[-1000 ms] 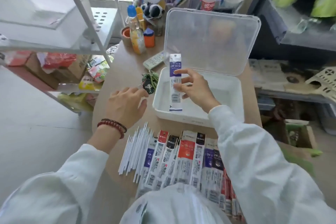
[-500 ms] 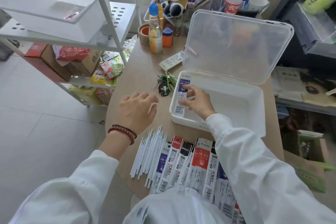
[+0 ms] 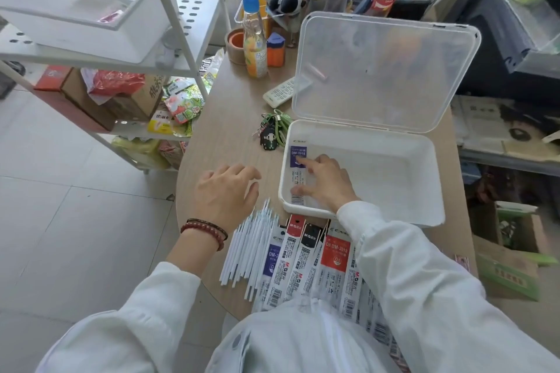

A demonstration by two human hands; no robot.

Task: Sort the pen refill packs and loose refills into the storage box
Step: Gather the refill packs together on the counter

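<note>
The white storage box (image 3: 394,172) stands open on the wooden table, its clear lid (image 3: 385,70) tilted up at the back. A purple-labelled refill pack (image 3: 298,172) lies flat along the box's left wall. My right hand (image 3: 325,183) is inside the box, its straight fingers pressing on that pack. My left hand (image 3: 227,194) hovers open over the table, left of the box. A bundle of loose white refills (image 3: 250,247) lies below it. A row of refill packs (image 3: 312,263) with red, black and purple labels lies along the near edge.
A green keyring bunch (image 3: 274,130) and a remote control (image 3: 280,92) lie left of the box. Bottles (image 3: 254,39), a tape roll and desk clutter fill the table's far end. A white shelf rack (image 3: 91,9) with a tub stands to the left, cardboard boxes to the right.
My right hand has lowered the purple pack from upright above the box to flat on its floor by the left wall. The left hand stays hovering left of the box.
</note>
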